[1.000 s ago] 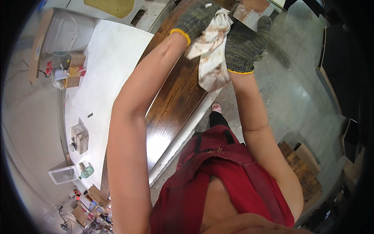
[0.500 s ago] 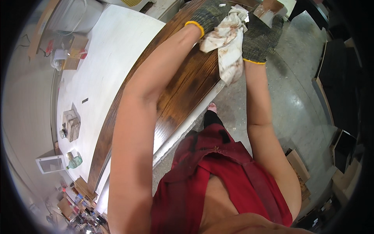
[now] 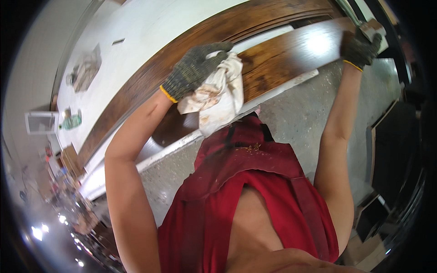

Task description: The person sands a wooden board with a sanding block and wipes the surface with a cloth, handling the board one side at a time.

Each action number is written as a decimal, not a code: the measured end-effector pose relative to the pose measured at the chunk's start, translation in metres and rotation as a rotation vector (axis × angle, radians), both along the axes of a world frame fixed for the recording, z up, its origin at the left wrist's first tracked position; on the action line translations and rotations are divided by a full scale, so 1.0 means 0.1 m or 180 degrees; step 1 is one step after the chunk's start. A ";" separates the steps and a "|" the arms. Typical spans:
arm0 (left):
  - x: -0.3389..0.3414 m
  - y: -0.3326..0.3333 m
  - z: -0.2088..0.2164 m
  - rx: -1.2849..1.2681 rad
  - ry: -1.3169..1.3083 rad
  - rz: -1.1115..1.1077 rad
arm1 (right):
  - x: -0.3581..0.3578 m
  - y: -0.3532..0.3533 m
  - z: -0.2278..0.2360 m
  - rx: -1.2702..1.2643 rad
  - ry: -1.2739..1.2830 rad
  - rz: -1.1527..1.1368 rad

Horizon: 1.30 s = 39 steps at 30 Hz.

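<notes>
My left hand, in a dark knitted glove with a yellow cuff, grips a crumpled white rag with brown stains. The rag hangs over a glossy dark-brown wooden board and its near edge. Far to the right, my right hand, gloved alike, is closed around a small brown-and-whitish block at the board's far right end. What the block is exactly cannot be made out. A second long brown board lies behind the first, with a pale gap between them.
The boards rest on a white worktop. On its left side stand a greenish glass bottle, a small white-framed piece and a pale block-shaped object. Dark panels lean at the right above the grey concrete floor.
My hands, close together at the rag before, are now far apart. The right has swung out rightward with the block; the left has drawn nearer with the rag. The whole view has turned.
</notes>
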State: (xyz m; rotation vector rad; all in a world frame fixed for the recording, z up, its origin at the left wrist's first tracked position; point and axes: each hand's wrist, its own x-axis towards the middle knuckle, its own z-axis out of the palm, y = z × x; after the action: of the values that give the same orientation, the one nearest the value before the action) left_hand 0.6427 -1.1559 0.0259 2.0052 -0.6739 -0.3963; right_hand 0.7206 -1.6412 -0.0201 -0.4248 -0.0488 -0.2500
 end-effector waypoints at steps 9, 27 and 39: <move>-0.55 0.31 -0.27 -0.0217 -0.0754 0.1095 | -0.66 1.85 0.30 -0.2064 0.0267 -0.0696; -2.67 3.49 -0.02 0.1218 -0.1569 0.2250 | -1.06 2.01 0.36 -0.5653 0.0196 -0.1767; -3.46 5.12 -0.12 0.2595 -0.1397 0.5341 | -1.02 2.00 0.30 -0.4727 0.0224 -0.1723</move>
State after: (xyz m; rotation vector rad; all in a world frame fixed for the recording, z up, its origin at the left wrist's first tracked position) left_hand 0.2970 -0.6434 0.0136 2.6293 1.2057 0.9266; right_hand 0.6188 -1.4407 0.0103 -1.9360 -0.0426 -0.7219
